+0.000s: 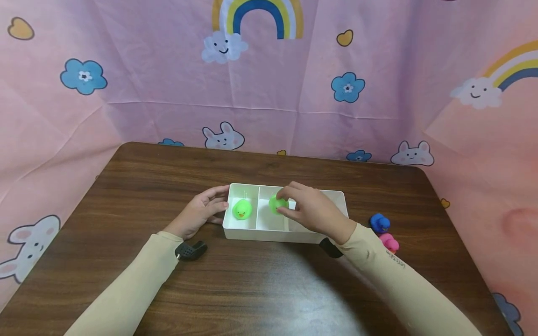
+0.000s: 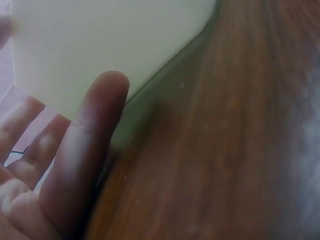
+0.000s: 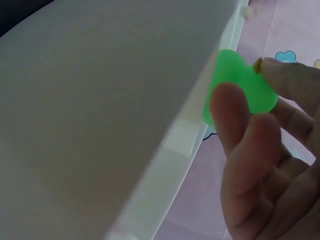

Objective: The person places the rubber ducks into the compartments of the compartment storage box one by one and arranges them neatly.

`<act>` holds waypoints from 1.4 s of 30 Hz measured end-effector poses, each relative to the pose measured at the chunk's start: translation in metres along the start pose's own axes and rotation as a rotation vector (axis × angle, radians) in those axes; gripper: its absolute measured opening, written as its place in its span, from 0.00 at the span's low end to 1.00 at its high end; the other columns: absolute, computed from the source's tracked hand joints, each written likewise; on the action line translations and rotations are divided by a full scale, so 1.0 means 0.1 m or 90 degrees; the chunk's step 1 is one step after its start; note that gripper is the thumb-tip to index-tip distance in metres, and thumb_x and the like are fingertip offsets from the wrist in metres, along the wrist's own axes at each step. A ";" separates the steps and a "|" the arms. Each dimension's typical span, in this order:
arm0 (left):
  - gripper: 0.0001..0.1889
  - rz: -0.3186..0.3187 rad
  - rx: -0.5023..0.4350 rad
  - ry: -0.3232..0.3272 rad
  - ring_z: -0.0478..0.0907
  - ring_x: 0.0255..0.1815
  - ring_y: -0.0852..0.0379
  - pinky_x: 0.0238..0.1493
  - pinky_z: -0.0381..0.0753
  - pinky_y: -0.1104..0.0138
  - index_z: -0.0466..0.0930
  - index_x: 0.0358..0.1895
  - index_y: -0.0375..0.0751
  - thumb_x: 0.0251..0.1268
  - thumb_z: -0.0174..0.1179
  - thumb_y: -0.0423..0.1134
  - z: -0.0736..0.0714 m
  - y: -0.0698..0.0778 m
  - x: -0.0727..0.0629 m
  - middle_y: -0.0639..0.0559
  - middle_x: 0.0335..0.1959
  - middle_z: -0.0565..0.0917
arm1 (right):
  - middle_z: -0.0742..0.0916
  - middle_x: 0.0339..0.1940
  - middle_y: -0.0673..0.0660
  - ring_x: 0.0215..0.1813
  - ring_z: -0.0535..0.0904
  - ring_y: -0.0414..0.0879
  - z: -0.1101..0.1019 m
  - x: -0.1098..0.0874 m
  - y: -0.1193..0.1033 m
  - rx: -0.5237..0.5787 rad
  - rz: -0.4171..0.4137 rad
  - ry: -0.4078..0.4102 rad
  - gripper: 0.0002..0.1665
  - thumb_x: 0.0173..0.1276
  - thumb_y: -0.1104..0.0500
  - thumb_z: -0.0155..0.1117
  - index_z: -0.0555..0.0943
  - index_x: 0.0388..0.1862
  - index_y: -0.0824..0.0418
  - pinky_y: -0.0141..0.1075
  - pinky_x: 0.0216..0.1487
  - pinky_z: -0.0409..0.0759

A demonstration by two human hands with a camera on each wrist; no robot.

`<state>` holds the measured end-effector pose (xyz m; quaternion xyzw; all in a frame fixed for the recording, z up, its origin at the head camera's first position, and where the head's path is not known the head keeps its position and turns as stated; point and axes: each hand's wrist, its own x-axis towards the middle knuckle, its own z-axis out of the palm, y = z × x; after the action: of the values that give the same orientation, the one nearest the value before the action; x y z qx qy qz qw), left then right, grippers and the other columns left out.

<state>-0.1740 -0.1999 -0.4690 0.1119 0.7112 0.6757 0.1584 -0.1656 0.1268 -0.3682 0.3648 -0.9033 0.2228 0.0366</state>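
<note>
On dark woodgrain table (image 1: 260, 289): white plastic divided tray (image 1: 336, 198); right hand (image 1: 313, 210) pinches glossy green rubber duck (image 1: 275, 204) over middle compartment; left hand (image 1: 199, 212), fingers relaxed, touches tray end.

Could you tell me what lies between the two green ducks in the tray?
In the head view, a white divider wall separates the resting duck from the held duck.

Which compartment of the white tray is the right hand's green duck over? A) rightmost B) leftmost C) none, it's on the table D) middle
D: the right hand pinches the green duck over the middle compartment of the white tray; another green duck sits in the leftmost.
</note>
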 end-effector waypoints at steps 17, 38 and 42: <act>0.33 -0.002 -0.004 0.003 0.72 0.71 0.36 0.48 0.88 0.54 0.61 0.80 0.41 0.76 0.61 0.41 0.01 0.04 -0.01 0.36 0.76 0.68 | 0.87 0.41 0.48 0.41 0.85 0.43 0.19 0.16 -0.07 -0.067 0.022 -0.055 0.14 0.68 0.52 0.75 0.86 0.48 0.55 0.38 0.41 0.82; 0.34 -0.011 -0.013 0.002 0.72 0.71 0.37 0.49 0.88 0.53 0.61 0.80 0.41 0.76 0.62 0.41 0.01 0.05 0.00 0.36 0.77 0.67 | 0.87 0.41 0.50 0.44 0.84 0.45 0.32 0.20 0.00 -0.061 0.035 -0.082 0.13 0.67 0.53 0.76 0.87 0.47 0.55 0.39 0.44 0.82; 0.33 -0.014 -0.008 0.002 0.73 0.71 0.37 0.49 0.88 0.54 0.61 0.80 0.41 0.76 0.61 0.41 0.01 0.03 0.00 0.36 0.76 0.68 | 0.87 0.41 0.50 0.43 0.84 0.45 0.34 0.21 0.01 -0.067 0.034 -0.083 0.13 0.67 0.53 0.75 0.87 0.47 0.56 0.40 0.44 0.82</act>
<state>-0.1741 -0.1982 -0.4659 0.1021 0.7081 0.6788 0.1656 -0.1778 0.0993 -0.3944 0.3523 -0.9235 0.1516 -0.0092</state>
